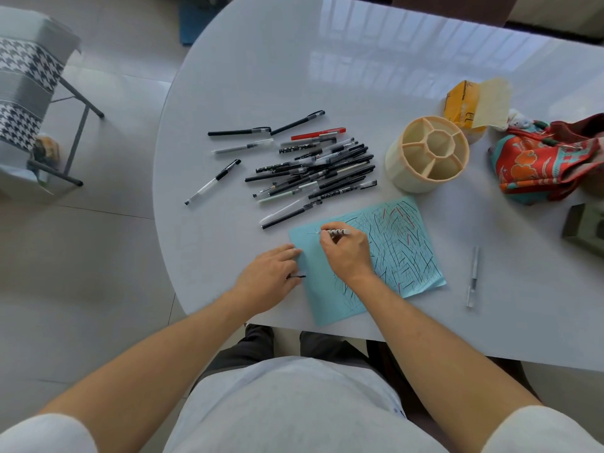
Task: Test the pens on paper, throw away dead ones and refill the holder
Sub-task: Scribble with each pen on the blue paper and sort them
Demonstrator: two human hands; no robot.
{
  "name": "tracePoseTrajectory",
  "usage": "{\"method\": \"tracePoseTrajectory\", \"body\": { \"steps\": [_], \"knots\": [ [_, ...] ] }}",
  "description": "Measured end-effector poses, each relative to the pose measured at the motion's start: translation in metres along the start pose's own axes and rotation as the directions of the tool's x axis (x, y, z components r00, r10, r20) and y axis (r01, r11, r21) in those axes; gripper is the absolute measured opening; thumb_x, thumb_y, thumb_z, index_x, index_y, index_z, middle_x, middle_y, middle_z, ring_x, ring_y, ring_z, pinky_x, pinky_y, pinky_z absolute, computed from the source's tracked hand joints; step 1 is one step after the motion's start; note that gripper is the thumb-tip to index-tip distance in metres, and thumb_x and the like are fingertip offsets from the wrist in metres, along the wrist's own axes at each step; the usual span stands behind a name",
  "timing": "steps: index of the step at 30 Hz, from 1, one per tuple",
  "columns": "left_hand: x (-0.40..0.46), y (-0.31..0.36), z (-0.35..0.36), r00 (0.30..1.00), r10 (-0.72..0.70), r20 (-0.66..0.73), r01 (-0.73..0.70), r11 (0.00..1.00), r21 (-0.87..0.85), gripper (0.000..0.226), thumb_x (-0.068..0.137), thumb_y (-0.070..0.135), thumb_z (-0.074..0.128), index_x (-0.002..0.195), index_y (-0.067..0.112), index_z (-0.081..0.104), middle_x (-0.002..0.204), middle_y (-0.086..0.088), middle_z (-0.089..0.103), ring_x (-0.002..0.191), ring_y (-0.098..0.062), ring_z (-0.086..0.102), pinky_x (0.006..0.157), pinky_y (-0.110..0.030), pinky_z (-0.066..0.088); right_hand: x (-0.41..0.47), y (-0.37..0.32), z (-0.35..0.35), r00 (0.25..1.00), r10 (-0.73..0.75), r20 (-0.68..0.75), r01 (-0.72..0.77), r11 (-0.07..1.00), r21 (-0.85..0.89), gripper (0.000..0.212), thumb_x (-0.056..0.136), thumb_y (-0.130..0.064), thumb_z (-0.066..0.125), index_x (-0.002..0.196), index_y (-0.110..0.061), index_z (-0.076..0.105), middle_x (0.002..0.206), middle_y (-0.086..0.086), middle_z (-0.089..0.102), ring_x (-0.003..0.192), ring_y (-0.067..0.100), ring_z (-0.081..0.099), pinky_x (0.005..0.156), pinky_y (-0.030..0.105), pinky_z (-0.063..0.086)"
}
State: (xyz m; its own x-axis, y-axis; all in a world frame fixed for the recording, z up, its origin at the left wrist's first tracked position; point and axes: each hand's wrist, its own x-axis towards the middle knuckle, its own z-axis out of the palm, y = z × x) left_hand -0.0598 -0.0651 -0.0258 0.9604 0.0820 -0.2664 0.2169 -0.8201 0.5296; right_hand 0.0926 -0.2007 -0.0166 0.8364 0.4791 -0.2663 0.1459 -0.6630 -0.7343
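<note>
A light blue paper sheet, covered with pen strokes on its right part, lies near the table's front edge. My right hand grips a black-and-white patterned pen with its tip on the sheet's upper left. My left hand rests on the sheet's left edge, fingers stretched out, with a small black pen cap showing under it. A pile of several pens lies behind the sheet. The cream compartmented holder stands with nothing in it to the right of the pile.
A clear pen lies alone right of the sheet. A yellow packet, a red patterned cloth bag and a dark green box sit at the right. The white table has a chair with houndstooth fabric left of it.
</note>
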Motion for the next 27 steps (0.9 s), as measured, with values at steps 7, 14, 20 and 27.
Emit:
{"method": "tracePoseTrajectory", "body": {
  "steps": [7, 14, 20, 27],
  "knots": [
    [0.000, 0.007, -0.005, 0.995, -0.066, -0.077, 0.055, 0.988, -0.141, 0.021, 0.099, 0.038, 0.054, 0.094, 0.021, 0.065, 0.141, 0.002, 0.057, 0.140, -0.013, 0.041, 0.111, -0.032, 0.036, -0.009, 0.007, -0.022, 0.979, 0.200, 0.033, -0.196, 0.899, 0.392, 0.004, 0.089, -0.019, 0.070, 0.090, -0.017, 0.067, 0.078, 0.006, 0.076, 0.063, 0.016, 0.069, 0.061, 0.031, 0.060],
    [0.002, 0.017, -0.012, 0.986, -0.115, -0.124, 0.087, 0.973, -0.212, 0.018, 0.100, 0.041, 0.051, 0.100, 0.026, 0.063, 0.115, 0.014, 0.062, 0.108, -0.007, 0.053, 0.091, -0.027, 0.045, -0.034, 0.002, -0.035, 0.955, 0.169, 0.244, -0.288, 0.725, 0.625, 0.003, 0.091, -0.011, 0.068, 0.089, -0.009, 0.067, 0.083, 0.018, 0.076, 0.059, 0.023, 0.067, 0.062, 0.034, 0.060],
    [0.008, 0.032, -0.021, 0.989, -0.130, -0.076, 0.110, 0.969, -0.221, 0.017, 0.100, 0.037, 0.052, 0.098, 0.024, 0.063, 0.085, 0.014, 0.060, 0.080, -0.009, 0.051, 0.070, -0.027, 0.039, -0.037, 0.000, -0.038, 0.952, 0.168, 0.257, -0.295, 0.737, 0.608, 0.004, 0.094, -0.002, 0.066, 0.091, 0.000, 0.066, 0.080, 0.020, 0.075, 0.055, 0.021, 0.061, 0.057, 0.032, 0.056],
    [0.015, 0.048, -0.024, 0.987, -0.153, -0.049, 0.135, 0.955, -0.265, 0.014, 0.098, 0.023, 0.057, 0.088, 0.015, 0.061, 0.076, 0.006, 0.066, 0.069, -0.015, 0.057, 0.066, -0.035, 0.047, -0.047, 0.007, -0.035, 0.946, 0.154, 0.285, -0.301, 0.743, 0.597, 0.012, 0.096, -0.017, 0.069, 0.090, -0.006, 0.070, 0.078, 0.016, 0.074, 0.057, 0.021, 0.063, 0.058, 0.031, 0.056]
  ]
}}
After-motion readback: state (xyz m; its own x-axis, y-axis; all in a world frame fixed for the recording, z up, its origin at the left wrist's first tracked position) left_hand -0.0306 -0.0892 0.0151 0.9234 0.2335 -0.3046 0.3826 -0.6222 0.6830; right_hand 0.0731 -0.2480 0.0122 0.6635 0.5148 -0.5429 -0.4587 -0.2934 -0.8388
